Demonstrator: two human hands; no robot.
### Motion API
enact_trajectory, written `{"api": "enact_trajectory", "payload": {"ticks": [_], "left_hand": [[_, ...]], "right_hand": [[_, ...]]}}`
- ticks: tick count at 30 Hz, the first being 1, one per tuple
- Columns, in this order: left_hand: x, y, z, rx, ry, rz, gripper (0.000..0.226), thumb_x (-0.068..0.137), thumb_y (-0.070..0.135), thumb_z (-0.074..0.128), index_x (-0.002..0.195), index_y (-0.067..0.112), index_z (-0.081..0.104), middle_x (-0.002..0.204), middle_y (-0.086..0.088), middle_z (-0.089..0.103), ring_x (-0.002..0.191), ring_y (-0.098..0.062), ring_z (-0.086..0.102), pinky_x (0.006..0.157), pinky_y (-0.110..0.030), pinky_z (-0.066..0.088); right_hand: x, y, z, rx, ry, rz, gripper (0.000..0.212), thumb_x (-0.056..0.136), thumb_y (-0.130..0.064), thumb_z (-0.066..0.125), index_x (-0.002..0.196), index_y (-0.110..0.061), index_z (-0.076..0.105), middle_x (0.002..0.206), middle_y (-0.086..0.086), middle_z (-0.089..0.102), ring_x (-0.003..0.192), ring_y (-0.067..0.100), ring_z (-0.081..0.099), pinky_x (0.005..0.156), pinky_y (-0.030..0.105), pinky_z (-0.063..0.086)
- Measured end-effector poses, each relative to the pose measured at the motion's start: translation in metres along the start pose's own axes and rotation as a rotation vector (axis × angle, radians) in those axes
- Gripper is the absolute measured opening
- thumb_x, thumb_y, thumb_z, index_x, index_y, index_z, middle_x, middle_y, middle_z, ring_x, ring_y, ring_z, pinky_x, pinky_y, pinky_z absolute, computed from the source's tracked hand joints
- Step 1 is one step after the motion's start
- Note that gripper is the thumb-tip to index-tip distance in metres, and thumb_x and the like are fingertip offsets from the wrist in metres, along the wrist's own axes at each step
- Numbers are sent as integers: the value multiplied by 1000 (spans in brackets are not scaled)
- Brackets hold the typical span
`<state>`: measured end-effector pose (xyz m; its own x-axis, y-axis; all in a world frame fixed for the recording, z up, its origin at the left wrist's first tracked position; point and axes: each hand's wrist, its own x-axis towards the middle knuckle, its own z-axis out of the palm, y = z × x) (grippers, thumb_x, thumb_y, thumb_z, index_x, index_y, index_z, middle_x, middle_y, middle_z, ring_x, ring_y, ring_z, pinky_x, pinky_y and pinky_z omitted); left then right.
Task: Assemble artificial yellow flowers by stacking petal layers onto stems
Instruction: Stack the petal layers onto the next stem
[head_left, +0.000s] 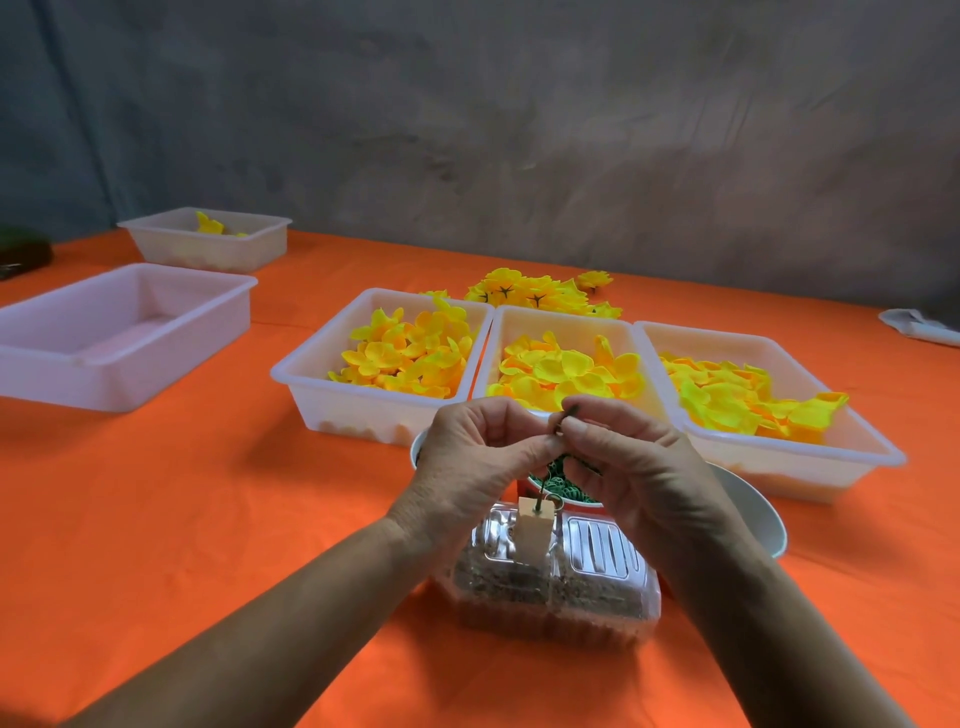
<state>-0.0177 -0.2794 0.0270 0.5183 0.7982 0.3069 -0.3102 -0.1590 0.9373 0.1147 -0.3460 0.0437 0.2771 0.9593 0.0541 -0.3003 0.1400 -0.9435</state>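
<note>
My left hand (475, 457) and my right hand (631, 460) meet above the table's near middle, and both pinch a thin dark green stem (568, 414) between fingertips. The stem's tip pokes up between the thumbs; its lower end (543, 493) hangs below my left hand. Behind the hands stand three white trays of yellow petals: left (311, 384), middle (566, 318), right (878, 457). Finished yellow flowers (524, 293) lie in a heap behind the trays.
A clear plastic box (556, 587) with a paper tag sits just below my hands. A cup of green rings (563, 486) and a white bowl (758, 514) stand behind it. An empty white tray (124, 338) and a far tray (208, 241) holding a flower are at left on the orange cloth.
</note>
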Motion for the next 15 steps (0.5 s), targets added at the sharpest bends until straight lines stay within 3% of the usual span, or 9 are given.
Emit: {"api": "enact_trajectory", "payload": {"ticks": [5, 9, 15], "left_hand": [[0, 0, -2, 30, -3, -1, 7, 73, 7, 75, 74, 7, 68, 70, -10, 69, 66, -15, 64, 58, -23, 53], [0, 2, 0, 22, -4, 0, 14, 66, 18, 76, 72, 8, 68, 65, -5, 68, 63, -13, 63, 58, -24, 53], [-1, 0, -1, 21, -2, 3, 11, 69, 14, 76, 74, 7, 68, 66, -6, 68, 61, -13, 63, 57, -23, 52]], "right_hand": [[-4, -1, 6, -77, 39, -109, 19, 56, -18, 76, 75, -16, 76, 73, 4, 70, 73, 13, 64, 66, 19, 53], [-5, -1, 12, -158, 68, -206, 12, 59, -15, 74, 71, -16, 75, 71, 3, 70, 71, 14, 64, 68, 23, 52], [-4, 0, 11, -148, 62, -172, 18, 58, -19, 75, 76, -16, 77, 74, 5, 71, 75, 17, 67, 70, 24, 55]]}}
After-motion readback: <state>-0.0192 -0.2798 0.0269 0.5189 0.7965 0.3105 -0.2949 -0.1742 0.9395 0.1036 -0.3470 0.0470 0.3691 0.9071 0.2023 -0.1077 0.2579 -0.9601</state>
